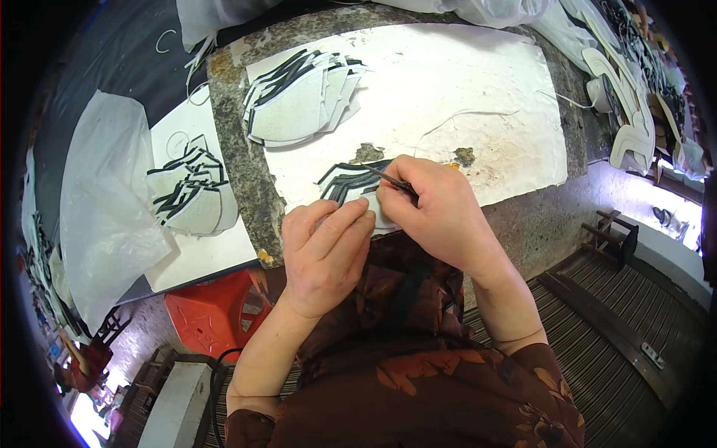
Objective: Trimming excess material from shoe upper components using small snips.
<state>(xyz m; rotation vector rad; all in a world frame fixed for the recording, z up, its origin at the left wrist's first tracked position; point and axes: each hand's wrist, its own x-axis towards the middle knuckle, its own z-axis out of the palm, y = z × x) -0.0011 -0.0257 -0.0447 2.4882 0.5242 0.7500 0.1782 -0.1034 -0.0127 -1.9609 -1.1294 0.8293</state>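
Workpiece (pixel 351 183): a small fan of flat white cut pieces with black edging, lying at the near edge of the stone surface (pixel 239 179), on the stained white sheet (pixel 463 97) that covers most of it.

My left hand (pixel 325 246) lies flat on the near end of the workpiece, fingers (pixel 351 220) together and pressed down, not curled round anything. My right hand (pixel 441 213) is closed in a pinch on a thin dark tool (pixel 392 180); its tip rests on the black edge of the topmost piece. Whether the tool is a brush or a blade I cannot tell at this size.

Progress, judged from how the piles lie:
- One stack of the same white and black pieces (pixel 302 101) sits further back on the sheet, fanned out, well apart from my hands.
- A second stack (pixel 190 194) lies on a white board (pixel 198 254) to my left, below the stone edge.
- Which stack is finished and which is waiting I cannot tell; the pieces look alike in both.
- The fan under my hands shows several black edges, so I judge this batch partly worked, with more left.

Surroundings: clear plastic sheet (pixel 104 201) at far left, red stool (pixel 220 310) under the board, larger pale cut shapes (pixel 635 112) at far right.
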